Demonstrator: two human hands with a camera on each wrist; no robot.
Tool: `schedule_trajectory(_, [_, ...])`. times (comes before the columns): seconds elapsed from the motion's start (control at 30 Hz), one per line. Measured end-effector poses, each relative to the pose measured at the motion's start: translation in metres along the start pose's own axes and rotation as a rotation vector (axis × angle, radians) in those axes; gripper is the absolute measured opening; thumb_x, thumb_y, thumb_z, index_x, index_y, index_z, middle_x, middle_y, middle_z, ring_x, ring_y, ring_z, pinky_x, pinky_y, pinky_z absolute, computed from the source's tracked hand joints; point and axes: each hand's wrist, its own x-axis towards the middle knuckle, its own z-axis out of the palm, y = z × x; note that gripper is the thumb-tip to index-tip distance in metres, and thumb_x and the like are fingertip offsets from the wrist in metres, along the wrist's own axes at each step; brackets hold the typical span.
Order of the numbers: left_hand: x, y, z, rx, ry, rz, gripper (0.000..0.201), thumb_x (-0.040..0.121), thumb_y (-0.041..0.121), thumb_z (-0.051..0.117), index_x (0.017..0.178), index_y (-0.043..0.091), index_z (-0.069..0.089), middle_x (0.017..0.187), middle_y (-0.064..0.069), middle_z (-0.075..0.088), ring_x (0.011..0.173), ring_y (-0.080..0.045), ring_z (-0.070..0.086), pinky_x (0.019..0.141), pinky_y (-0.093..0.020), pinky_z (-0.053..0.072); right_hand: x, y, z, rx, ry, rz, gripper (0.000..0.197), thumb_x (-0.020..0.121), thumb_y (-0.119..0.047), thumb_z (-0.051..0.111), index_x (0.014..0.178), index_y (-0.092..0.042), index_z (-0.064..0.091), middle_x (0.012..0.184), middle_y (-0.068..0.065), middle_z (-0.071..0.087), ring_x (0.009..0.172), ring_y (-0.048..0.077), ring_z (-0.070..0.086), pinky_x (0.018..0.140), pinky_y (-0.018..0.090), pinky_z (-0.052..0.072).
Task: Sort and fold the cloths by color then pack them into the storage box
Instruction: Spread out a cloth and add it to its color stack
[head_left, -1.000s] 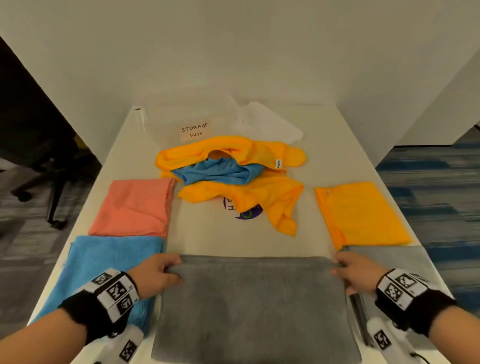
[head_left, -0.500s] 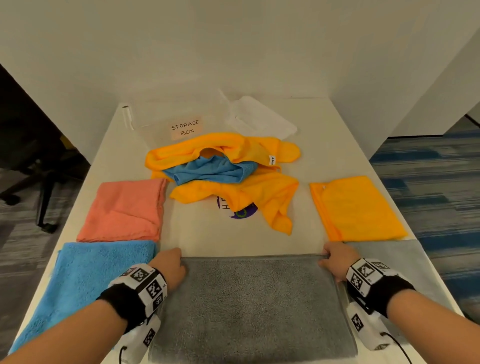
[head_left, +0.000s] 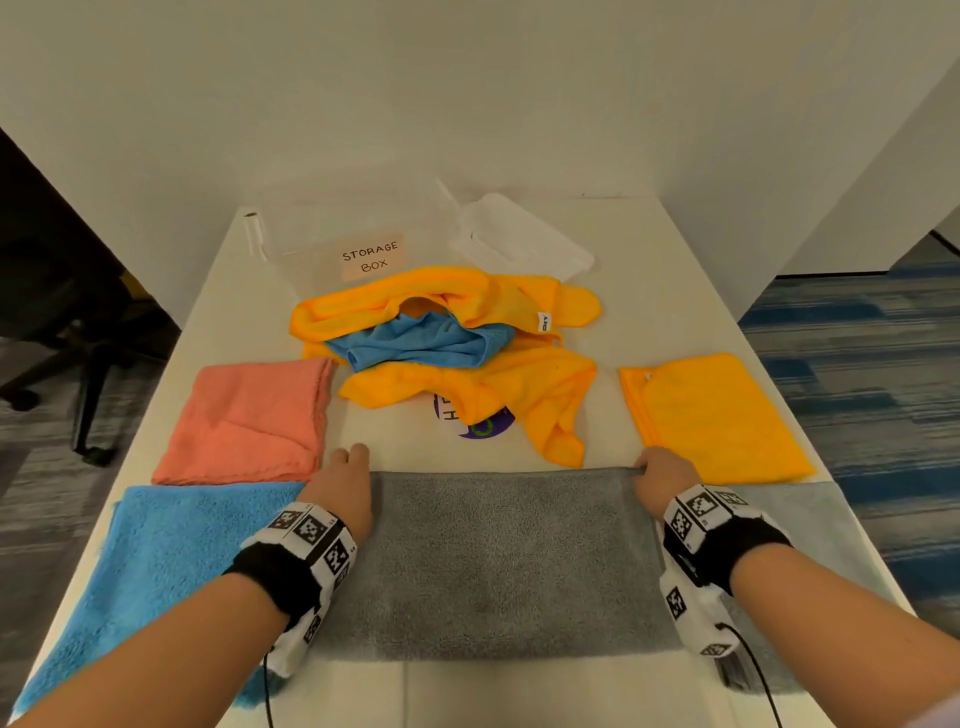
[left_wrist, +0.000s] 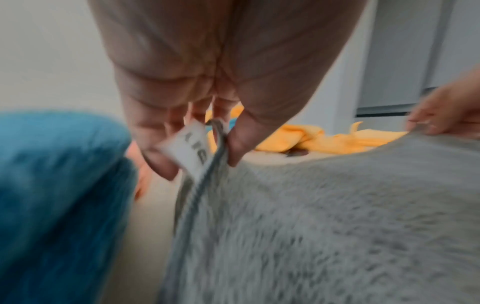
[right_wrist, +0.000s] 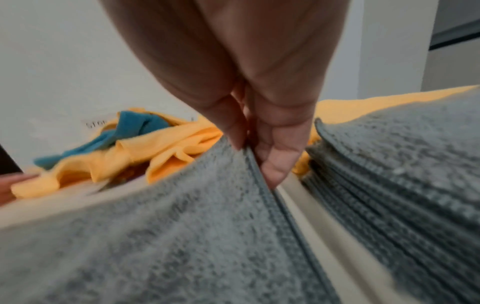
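A dark grey cloth (head_left: 504, 561) lies folded in front of me on the white table (head_left: 415, 452). My left hand (head_left: 347, 480) pinches its far left corner (left_wrist: 218, 133), beside a white label. My right hand (head_left: 661, 474) pinches the far right corner (right_wrist: 246, 148). Folded cloths lie around it: blue (head_left: 156, 571) near left, coral (head_left: 244, 421) behind that, orange (head_left: 711, 415) at right, and a lighter grey one (head_left: 810, 525) near right. A loose heap of orange cloths (head_left: 467, 358) with a blue cloth (head_left: 415, 345) on it lies ahead of the clear storage box (head_left: 363, 244).
The box's clear lid (head_left: 519, 239) rests to the right of the box. A round purple sticker (head_left: 478, 421) shows under the heap. White walls close the table's back and right. A black office chair (head_left: 62, 291) stands off the left edge.
Both hands have slid the grey cloth's far edge away from me, from beside the blue cloth's far edge to just short of the coral and orange cloths. The near edge followed.
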Motion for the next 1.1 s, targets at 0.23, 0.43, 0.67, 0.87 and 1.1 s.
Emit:
schedule_trajectory(0.23, [-0.043, 0.013, -0.003, 0.173, 0.173, 0.318, 0.084, 0.038, 0.012, 0.083, 0.12, 0.006, 0.062, 0.129, -0.015, 0.058, 0.124, -0.038, 0.05, 0.092, -0.06, 0.042, -0.046, 0.008, 0.0, 0.193, 0.205, -0.251, 0.049, 0.095, -0.006, 0.048, 0.141, -0.008, 0.035, 0.137, 0.013, 0.043, 0.125, 0.025, 0.043, 0.102, 0.032, 0.035])
schedule_trajectory(0.43, [-0.056, 0.055, 0.015, 0.124, -0.234, 0.505, 0.094, 0.09, 0.051, 0.05, 0.149, 0.02, -0.016, 0.147, 0.008, -0.031, 0.139, -0.017, -0.027, 0.116, -0.042, -0.008, -0.081, -0.045, 0.049, -0.03, 0.021, -0.529, 0.065, 0.097, -0.029, 0.049, 0.151, -0.013, 0.016, 0.158, 0.005, 0.013, 0.146, 0.021, 0.012, 0.119, 0.033, 0.013])
schedule_trajectory(0.67, [-0.059, 0.056, 0.045, 0.104, -0.365, 0.447, 0.105, 0.081, 0.071, 0.046, 0.146, 0.028, -0.024, 0.148, 0.014, -0.035, 0.141, -0.022, -0.028, 0.112, -0.059, -0.006, -0.085, -0.061, 0.093, -0.293, -0.212, -0.551, 0.1, 0.087, -0.053, 0.056, 0.15, -0.022, -0.016, 0.155, -0.002, -0.029, 0.143, 0.022, -0.024, 0.116, 0.05, -0.006])
schedule_trajectory(0.87, [-0.053, 0.023, 0.037, 0.081, -0.384, 0.355, 0.137, 0.059, 0.074, 0.068, 0.143, 0.029, -0.031, 0.146, 0.012, -0.041, 0.139, -0.023, -0.03, 0.113, -0.06, -0.001, -0.072, -0.006, 0.07, -0.328, -0.274, -0.469, 0.134, 0.065, -0.066, 0.07, 0.144, -0.025, -0.03, 0.144, -0.009, -0.042, 0.138, 0.021, -0.034, 0.114, 0.052, -0.01])
schedule_trajectory(1.1, [-0.046, 0.0, 0.031, 0.138, -0.441, 0.337, 0.157, 0.044, 0.069, 0.08, 0.14, 0.024, -0.037, 0.143, 0.006, -0.046, 0.137, -0.033, -0.031, 0.114, -0.058, 0.002, -0.065, 0.025, 0.058, -0.319, -0.304, -0.369, 0.147, 0.056, -0.062, 0.079, 0.142, -0.024, -0.034, 0.141, -0.013, -0.045, 0.137, 0.019, -0.034, 0.115, 0.054, -0.005])
